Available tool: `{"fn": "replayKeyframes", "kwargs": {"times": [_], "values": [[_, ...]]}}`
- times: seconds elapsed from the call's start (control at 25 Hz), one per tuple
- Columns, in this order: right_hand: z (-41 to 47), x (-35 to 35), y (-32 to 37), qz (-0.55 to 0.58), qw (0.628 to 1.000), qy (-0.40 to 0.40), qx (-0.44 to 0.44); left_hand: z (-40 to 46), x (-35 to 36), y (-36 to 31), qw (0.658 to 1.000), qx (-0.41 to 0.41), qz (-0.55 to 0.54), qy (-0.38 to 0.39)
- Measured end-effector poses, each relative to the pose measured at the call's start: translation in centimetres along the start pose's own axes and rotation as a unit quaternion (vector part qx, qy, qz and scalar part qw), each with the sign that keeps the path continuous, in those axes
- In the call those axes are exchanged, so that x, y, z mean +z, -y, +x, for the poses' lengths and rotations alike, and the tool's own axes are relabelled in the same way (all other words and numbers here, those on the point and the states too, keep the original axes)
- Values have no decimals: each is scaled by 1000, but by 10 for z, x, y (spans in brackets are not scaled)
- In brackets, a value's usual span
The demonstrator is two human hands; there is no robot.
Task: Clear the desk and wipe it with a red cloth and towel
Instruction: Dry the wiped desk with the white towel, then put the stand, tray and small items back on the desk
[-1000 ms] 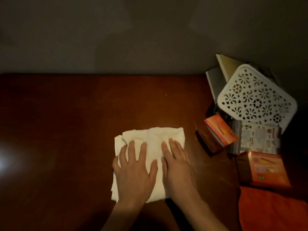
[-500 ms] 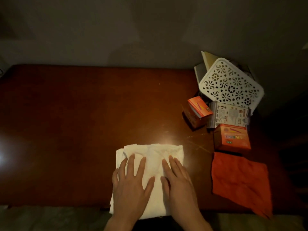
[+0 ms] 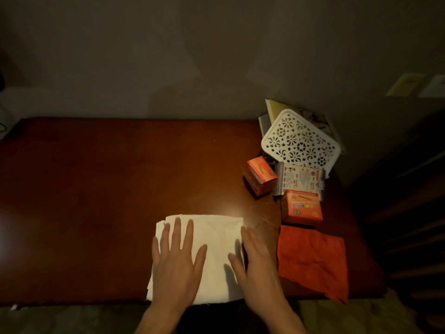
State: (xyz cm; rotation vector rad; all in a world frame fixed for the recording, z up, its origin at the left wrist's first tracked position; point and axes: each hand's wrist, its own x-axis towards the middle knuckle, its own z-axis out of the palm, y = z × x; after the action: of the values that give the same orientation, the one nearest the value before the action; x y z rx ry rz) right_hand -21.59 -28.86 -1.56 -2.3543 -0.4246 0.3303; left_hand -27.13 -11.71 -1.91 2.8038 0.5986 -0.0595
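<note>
Flat, fingers spread, my left hand (image 3: pixel 177 263) presses the folded white paper towel (image 3: pixel 214 239) at lower centre; right hand (image 3: pixel 255 266) lies open at its right edge.

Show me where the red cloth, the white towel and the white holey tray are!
red cloth (image 3: pixel 313 257), head view, on the middle of the cloth.
white towel (image 3: pixel 216 237), head view, on the bare part between the two hands.
white holey tray (image 3: pixel 301 142), head view, on the middle of its patterned face.

Left hand (image 3: pixel 177 259) flat on white towel (image 3: pixel 216 239), right hand (image 3: pixel 256 261) at its edge beside red cloth (image 3: pixel 313 256).
</note>
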Motion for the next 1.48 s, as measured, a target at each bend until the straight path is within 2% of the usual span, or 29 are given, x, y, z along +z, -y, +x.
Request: {"fn": "replayKeyframes", "kwargs": {"times": [0.16,0.36,0.52,0.64,0.88,1.12,1.24,1.32,1.48], "values": [[24,-40,18,-12,999,-48,2,22,-45,-21,994,-3,-111,-22],[49,-104,42,7,991,-133,11,69,-89,-46,980,47,-193,-19],[63,-145,38,137,971,-174,95,101,-110,-83,944,76,-319,27],[85,-170,10,277,924,-198,174,129,-114,-118,912,69,-394,88],[147,-220,-58,376,885,-187,201,184,-92,-192,896,67,-424,113],[204,-236,-126,421,855,-185,241,244,-58,-233,929,18,-354,106],[222,-227,-140,431,845,-166,270,268,-45,-241,956,38,-279,81],[228,-217,-148,442,836,-146,290,281,-39,-244,960,38,-266,83],[231,-208,-149,437,841,-138,288,290,-31,-244,949,26,-295,113]]}}
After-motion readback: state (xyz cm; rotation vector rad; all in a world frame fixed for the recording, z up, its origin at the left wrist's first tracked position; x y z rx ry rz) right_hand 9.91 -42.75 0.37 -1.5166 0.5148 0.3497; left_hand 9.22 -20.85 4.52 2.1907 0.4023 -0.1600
